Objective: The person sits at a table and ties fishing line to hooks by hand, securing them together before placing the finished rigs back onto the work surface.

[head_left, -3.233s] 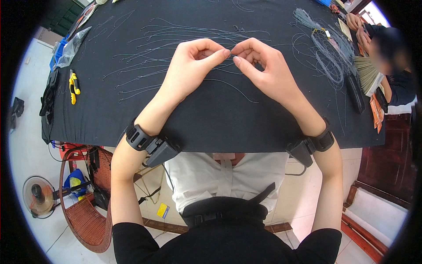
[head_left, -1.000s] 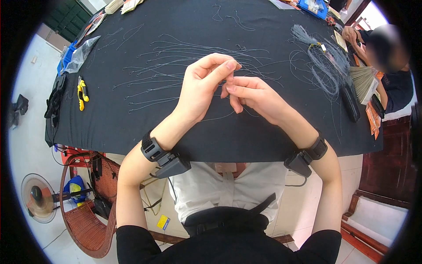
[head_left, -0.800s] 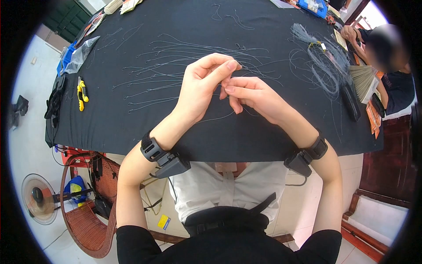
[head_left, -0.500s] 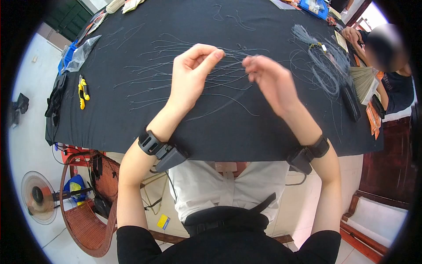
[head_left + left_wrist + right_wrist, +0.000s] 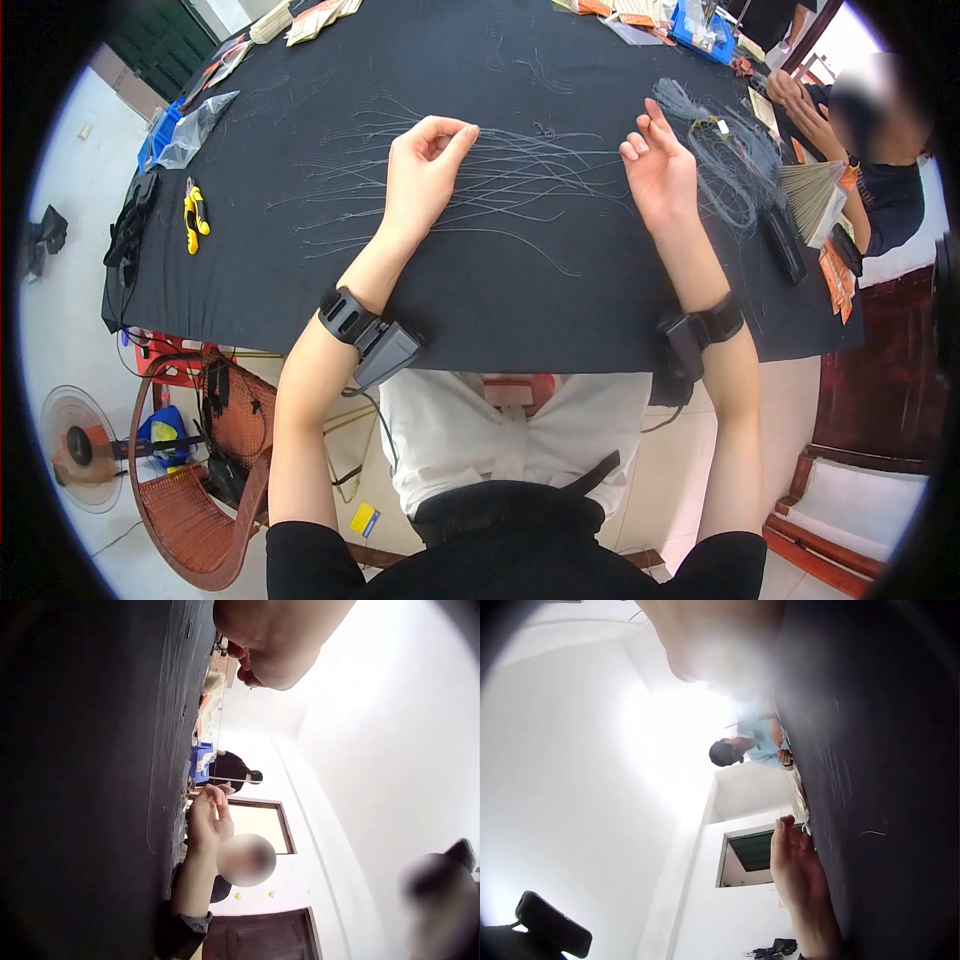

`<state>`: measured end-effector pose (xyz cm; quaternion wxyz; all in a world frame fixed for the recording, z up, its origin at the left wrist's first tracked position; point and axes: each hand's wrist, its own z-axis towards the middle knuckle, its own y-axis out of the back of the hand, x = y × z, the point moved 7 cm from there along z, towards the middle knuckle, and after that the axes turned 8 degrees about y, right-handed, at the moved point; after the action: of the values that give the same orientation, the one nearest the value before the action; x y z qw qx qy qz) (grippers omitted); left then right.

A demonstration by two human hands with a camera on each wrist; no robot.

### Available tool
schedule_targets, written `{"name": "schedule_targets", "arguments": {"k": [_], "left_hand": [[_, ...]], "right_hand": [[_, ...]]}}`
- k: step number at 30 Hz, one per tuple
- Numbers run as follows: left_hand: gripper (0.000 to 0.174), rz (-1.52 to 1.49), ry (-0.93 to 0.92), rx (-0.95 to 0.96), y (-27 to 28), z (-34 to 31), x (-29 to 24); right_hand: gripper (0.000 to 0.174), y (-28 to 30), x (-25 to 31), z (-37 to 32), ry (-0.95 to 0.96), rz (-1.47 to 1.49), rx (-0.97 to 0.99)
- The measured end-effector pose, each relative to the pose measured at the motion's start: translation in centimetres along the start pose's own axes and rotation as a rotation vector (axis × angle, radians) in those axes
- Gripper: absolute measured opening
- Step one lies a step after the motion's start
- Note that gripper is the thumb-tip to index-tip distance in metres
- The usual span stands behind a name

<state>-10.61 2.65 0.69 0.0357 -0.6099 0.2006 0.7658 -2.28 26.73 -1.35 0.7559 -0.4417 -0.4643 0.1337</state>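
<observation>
In the head view my left hand is raised over the black tablecloth, thumb and index finger pinching a thin fishing line. What sits inside the fingertips is hidden by them. My right hand stands well apart to the right, palm turned up. Its ring and little fingers are curled and the other fingers raised, with the line reaching them. Under and between the hands lie several grey line lengths, their small looped or hooked ends pointing left. The right wrist view shows the left hand close over the cloth.
Yellow-handled pliers lie at the left. A tangled line bundle, a black case and a fanned stack of cards are at the right, near another person. Farther back stands a blue tray.
The hands worked fingertip to fingertip, then parted. My right hand has swung outward to the right and turned palm up; the left, still pinching, has shifted slightly left.
</observation>
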Motion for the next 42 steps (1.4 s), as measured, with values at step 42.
{"name": "schedule_targets", "arguments": {"k": [42], "left_hand": [[0.013, 0.274, -0.878, 0.093, -1.5, -6.0, -9.1]], "right_hand": [[0.047, -8.5, -1.2, -6.3, -0.069, -0.621, 0.789]]}}
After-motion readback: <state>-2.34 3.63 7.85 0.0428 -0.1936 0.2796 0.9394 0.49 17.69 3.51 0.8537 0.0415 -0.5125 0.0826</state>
